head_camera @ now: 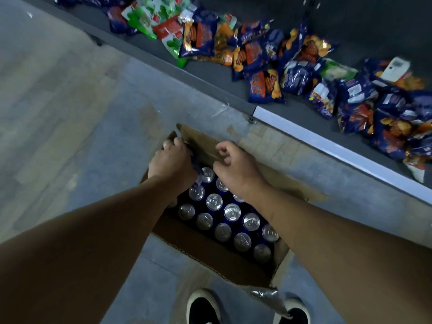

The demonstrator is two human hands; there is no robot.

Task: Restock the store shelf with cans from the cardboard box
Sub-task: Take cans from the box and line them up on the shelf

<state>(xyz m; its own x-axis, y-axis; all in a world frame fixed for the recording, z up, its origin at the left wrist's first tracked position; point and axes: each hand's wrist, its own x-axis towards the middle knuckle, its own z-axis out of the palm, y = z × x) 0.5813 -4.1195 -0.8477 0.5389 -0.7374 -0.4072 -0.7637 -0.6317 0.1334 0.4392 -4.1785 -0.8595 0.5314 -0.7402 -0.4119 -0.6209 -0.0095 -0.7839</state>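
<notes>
An open cardboard box [210,260] stands on the floor at my feet, holding several blue cans [231,211] with silver tops in rows. My left hand [173,162] reaches into the box's far left corner and is closed around a blue can [196,169] that is partly hidden under the palm. My right hand [236,169] hovers over the far row of cans beside the far flap [198,139], its fingers curled and apart with nothing in them. The low dark store shelf [222,76] runs diagonally beyond the box.
Many snack bags [261,57] in blue, orange and green lie in a heap along the shelf. A white edge strip [327,146] marks the shelf front right of the box. My shoes [203,307] stand just behind the box. Grey floor [70,113] spreads to the left.
</notes>
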